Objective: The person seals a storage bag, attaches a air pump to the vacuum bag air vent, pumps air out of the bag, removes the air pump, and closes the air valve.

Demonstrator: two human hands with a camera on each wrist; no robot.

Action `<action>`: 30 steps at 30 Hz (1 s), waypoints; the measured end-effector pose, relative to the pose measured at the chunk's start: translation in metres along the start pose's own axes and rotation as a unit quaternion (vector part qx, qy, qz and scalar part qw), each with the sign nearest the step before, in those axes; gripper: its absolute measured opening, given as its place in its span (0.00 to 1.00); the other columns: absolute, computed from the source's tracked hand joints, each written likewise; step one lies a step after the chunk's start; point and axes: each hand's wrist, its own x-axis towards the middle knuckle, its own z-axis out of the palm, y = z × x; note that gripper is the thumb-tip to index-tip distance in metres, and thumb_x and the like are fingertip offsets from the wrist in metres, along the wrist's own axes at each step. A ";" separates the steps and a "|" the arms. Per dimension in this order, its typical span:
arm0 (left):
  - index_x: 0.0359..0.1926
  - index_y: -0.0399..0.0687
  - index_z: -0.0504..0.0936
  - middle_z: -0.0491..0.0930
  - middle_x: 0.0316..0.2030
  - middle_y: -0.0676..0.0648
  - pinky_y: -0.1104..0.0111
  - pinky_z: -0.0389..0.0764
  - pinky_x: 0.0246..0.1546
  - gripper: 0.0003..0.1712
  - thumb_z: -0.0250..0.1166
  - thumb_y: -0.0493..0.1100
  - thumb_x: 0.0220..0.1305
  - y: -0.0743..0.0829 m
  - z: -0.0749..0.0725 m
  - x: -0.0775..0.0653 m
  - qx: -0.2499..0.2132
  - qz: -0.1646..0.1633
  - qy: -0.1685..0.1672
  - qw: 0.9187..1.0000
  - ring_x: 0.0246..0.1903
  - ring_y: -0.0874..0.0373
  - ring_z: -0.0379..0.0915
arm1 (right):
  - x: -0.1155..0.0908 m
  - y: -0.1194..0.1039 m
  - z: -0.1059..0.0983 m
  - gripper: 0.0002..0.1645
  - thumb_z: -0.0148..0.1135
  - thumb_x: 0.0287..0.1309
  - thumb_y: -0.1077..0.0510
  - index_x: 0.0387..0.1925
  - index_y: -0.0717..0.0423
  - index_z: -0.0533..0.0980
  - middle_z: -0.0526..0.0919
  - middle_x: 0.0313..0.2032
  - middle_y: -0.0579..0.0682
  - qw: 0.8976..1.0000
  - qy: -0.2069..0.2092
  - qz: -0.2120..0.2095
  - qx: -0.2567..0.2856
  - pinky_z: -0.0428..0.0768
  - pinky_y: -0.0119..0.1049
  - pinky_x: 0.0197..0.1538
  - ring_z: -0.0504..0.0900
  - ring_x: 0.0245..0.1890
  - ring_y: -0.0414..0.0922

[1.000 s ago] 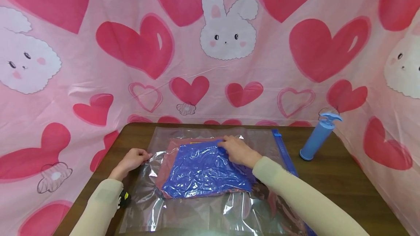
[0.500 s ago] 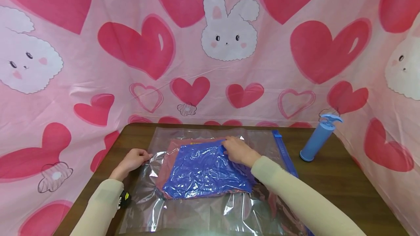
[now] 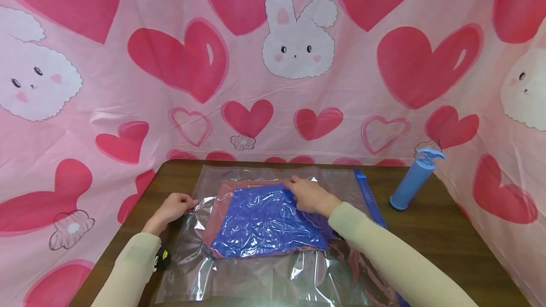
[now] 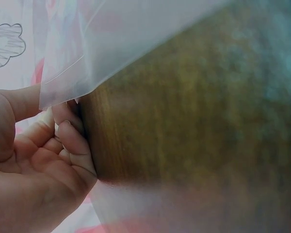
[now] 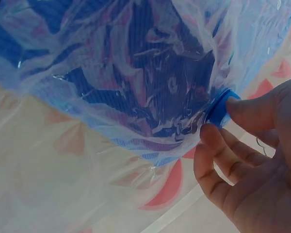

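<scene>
A clear vacuum storage bag (image 3: 243, 283) lies flat on the table, with folded blue cloth (image 3: 264, 221) and reddish-pink cloth (image 3: 217, 212) inside. At the bag's left edge my left hand (image 3: 174, 206) pinches the plastic between thumb and fingers; its curled fingers show below the film in the left wrist view. My right hand (image 3: 310, 195) is over the far right part of the blue cloth. In the right wrist view, its thumb and fingers pinch a round blue valve cap (image 5: 222, 107) on the bag. The head view hides the cap behind the hand.
A blue hand pump (image 3: 413, 181) stands on the right of the brown wooden table (image 3: 443, 245). The bag's blue zip strip (image 3: 370, 198) runs along its right side, partly under the right sleeve. A pink heart-and-rabbit curtain (image 3: 239, 79) surrounds the table.
My right hand and fingers shift slightly around the same spot, right and then back left. The left hand, the bag and the pump stay put.
</scene>
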 end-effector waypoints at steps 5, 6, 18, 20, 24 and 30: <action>0.34 0.37 0.86 0.77 0.29 0.45 0.60 0.73 0.37 0.15 0.63 0.43 0.76 0.001 0.001 -0.001 0.000 -0.003 -0.005 1.000 0.35 0.49 0.72 | 0.000 0.000 0.001 0.27 0.72 0.63 0.64 0.64 0.56 0.80 0.80 0.54 0.57 1.000 0.006 -0.017 -0.017 0.82 0.53 0.58 0.85 0.51 0.54; 0.34 0.37 0.86 0.77 0.29 0.45 0.60 0.73 0.37 0.15 0.63 0.43 0.76 0.001 0.001 -0.002 0.001 -0.004 -0.006 1.000 0.35 0.49 0.72 | 0.001 0.000 0.002 0.26 0.73 0.63 0.64 0.63 0.56 0.81 0.81 0.54 0.57 1.000 0.008 -0.017 -0.020 0.83 0.52 0.57 0.85 0.51 0.54; 0.35 0.37 0.86 0.77 0.30 0.45 0.60 0.74 0.37 0.15 0.64 0.44 0.76 0.001 0.000 -0.003 -0.001 -0.004 -0.006 1.000 0.36 0.49 0.72 | 0.002 0.001 0.003 0.19 0.72 0.67 0.60 0.57 0.61 0.84 0.83 0.52 0.59 1.000 0.023 -0.008 -0.005 0.83 0.53 0.57 0.86 0.51 0.55; 0.35 0.37 0.86 0.77 0.29 0.45 0.60 0.74 0.36 0.15 0.64 0.44 0.76 0.001 0.000 -0.002 -0.003 -0.003 -0.006 1.000 0.36 0.49 0.72 | 0.002 0.002 0.004 0.17 0.72 0.67 0.60 0.54 0.62 0.84 0.83 0.48 0.59 0.999 0.037 -0.018 -0.008 0.84 0.51 0.55 0.86 0.48 0.55; 0.35 0.37 0.86 0.77 0.29 0.45 0.60 0.73 0.36 0.15 0.64 0.44 0.76 0.001 0.001 -0.002 -0.003 -0.002 -0.005 1.000 0.36 0.49 0.72 | 0.001 0.005 0.006 0.14 0.73 0.66 0.59 0.48 0.64 0.85 0.83 0.41 0.57 0.997 0.063 -0.033 -0.002 0.85 0.50 0.51 0.87 0.42 0.54; 0.33 0.37 0.86 0.76 0.28 0.45 0.61 0.73 0.36 0.15 0.64 0.43 0.76 0.000 0.001 0.000 -0.001 0.001 -0.003 1.000 0.35 0.50 0.72 | 0.002 0.007 0.005 0.17 0.75 0.65 0.52 0.45 0.63 0.84 0.85 0.37 0.55 0.998 0.056 -0.015 0.017 0.85 0.49 0.51 0.85 0.40 0.52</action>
